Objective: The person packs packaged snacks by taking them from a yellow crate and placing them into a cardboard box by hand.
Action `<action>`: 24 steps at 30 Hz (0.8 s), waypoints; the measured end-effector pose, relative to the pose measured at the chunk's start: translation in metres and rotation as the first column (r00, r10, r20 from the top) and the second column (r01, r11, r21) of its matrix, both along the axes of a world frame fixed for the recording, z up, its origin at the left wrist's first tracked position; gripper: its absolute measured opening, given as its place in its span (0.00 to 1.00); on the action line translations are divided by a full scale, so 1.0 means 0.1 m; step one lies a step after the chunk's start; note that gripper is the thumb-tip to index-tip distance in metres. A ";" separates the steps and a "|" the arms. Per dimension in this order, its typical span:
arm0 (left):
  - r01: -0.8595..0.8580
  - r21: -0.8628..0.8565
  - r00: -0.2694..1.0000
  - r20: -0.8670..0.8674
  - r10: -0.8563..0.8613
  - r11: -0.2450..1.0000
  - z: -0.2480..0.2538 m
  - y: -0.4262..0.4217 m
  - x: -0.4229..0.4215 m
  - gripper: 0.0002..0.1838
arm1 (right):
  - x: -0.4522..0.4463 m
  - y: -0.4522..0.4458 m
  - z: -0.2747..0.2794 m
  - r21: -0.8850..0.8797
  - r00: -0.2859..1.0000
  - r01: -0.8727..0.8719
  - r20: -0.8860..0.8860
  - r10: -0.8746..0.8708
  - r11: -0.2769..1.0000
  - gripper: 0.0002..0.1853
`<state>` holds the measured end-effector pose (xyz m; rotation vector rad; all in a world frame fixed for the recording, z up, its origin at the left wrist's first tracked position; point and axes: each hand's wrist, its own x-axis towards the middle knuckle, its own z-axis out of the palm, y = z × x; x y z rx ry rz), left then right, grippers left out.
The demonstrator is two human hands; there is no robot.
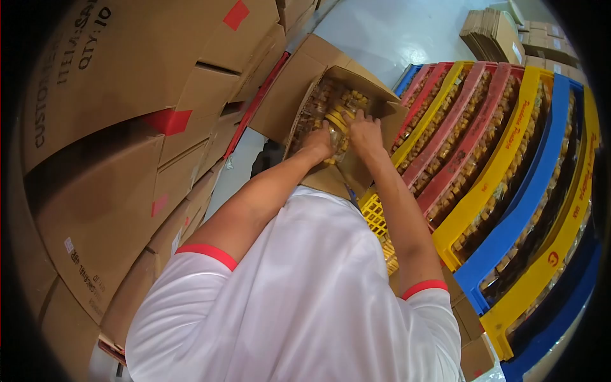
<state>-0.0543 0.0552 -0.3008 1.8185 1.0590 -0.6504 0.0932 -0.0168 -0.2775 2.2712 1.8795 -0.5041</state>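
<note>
An open cardboard box (299,114) stands in front of me with its flaps spread. Inside lie clear plastic packs (321,95) of small yellow-brown pieces, which look like baked snacks. Between my hands is one clear pack (339,121). My left hand (320,142) is closed at the near left side of this pack, its fingertips partly hidden. My right hand (365,132) grips the pack's right side, thumb and fingers bent over it. The lower part of the pack is hidden in the box.
Stacked cardboard cartons (108,210) rise close on my left. To the right, stacked red, yellow and blue plastic crates (484,216) hold many similar packs. A yellow lattice crate (372,215) sits below my right forearm. Flattened cardboard (493,35) lies at the back right on the grey floor (382,38).
</note>
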 end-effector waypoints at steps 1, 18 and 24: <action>-0.004 0.000 1.000 0.001 0.004 1.000 0.00 0.01 -0.01 0.48 | 0.00 0.02 -0.07 0.077 0.987 -0.131 0.106 0.123 0.988 0.36; -0.151 -0.332 0.953 0.200 0.226 0.931 -0.25 0.25 0.14 0.41 | 0.15 0.08 -0.19 -0.209 0.940 -0.090 -0.340 0.014 0.974 0.37; -0.272 -0.350 0.943 0.090 0.322 0.896 -0.53 0.14 0.22 0.38 | 0.14 0.18 -0.08 -0.268 0.949 -0.100 -0.315 0.011 0.958 0.36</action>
